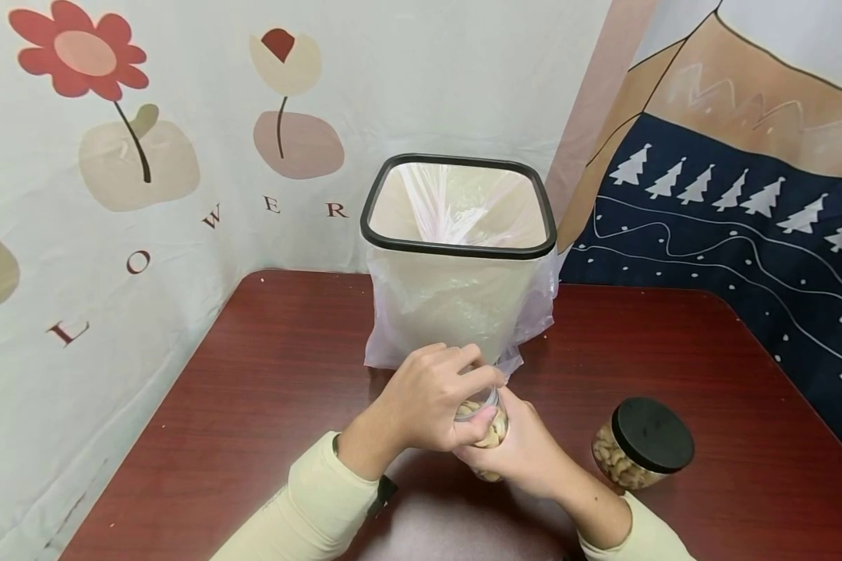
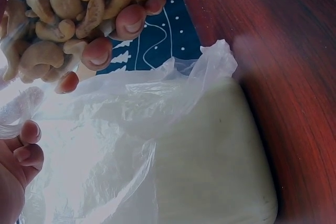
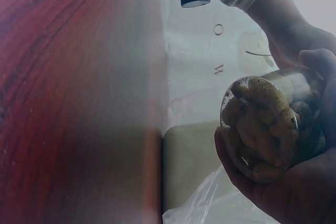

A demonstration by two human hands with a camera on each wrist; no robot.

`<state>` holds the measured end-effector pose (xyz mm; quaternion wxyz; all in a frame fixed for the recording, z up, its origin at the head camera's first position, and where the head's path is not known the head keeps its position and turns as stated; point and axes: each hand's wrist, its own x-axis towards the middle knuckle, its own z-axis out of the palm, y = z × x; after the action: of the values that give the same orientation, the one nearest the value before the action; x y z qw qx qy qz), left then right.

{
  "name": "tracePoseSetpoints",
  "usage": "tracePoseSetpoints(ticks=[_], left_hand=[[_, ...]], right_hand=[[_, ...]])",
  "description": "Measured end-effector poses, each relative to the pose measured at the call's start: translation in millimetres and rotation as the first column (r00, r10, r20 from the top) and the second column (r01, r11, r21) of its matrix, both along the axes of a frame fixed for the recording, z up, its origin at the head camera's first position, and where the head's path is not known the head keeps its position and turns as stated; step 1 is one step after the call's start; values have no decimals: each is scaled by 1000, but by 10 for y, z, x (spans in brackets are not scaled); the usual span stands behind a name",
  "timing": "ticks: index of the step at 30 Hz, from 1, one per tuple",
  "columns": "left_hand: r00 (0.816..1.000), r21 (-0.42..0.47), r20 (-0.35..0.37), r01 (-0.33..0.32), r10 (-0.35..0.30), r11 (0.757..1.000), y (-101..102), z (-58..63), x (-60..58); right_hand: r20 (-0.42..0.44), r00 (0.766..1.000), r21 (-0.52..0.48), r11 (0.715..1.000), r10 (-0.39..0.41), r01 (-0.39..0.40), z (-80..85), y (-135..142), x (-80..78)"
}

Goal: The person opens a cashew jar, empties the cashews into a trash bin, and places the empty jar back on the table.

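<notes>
My right hand (image 1: 529, 448) grips a clear jar of cashews (image 1: 494, 433), its fingers curled round the side. The jar is tilted in front of the bin, and its nuts (image 2: 58, 19) show large through the wall in the left wrist view. In the right wrist view the rounded base of the jar (image 3: 257, 129) faces the camera, held up off the table. My left hand (image 1: 428, 397) is at the jar's mouth, thumb and fingers pinching a clear plastic lid (image 2: 10, 127). The left fingers partly hide that lid in the head view.
A cream trash bin (image 1: 449, 300) with a black rim and a translucent liner bag (image 1: 536, 304) stands just beyond my hands. To the right, a second nut jar (image 1: 624, 460) with a black lid (image 1: 652, 435) stands on the red-brown table (image 1: 267, 382). Printed cloths hang behind.
</notes>
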<state>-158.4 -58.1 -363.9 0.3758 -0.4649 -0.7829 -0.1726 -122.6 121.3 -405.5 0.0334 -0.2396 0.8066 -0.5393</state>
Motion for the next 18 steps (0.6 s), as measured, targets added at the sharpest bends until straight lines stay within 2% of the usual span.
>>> tracePoseSetpoints(ticks=[6, 11, 16, 18], left_hand=[[1000, 10, 9, 9, -9, 1000, 3, -6, -3], [1000, 15, 9, 14, -14, 1000, 10, -10, -5], [999, 22, -8, 42, -41, 999, 13, 10, -1], [998, 20, -16, 64, -63, 998, 10, 27, 4]], right_hand=[[-30, 1000, -10, 1000, -5, 5, -20, -4, 0], [-24, 1000, -7, 1000, -5, 5, -9, -3, 4], [8, 997, -1, 998, 70, -70, 29, 46, -26], [29, 991, -18, 991, 134, -133, 50, 81, -43]])
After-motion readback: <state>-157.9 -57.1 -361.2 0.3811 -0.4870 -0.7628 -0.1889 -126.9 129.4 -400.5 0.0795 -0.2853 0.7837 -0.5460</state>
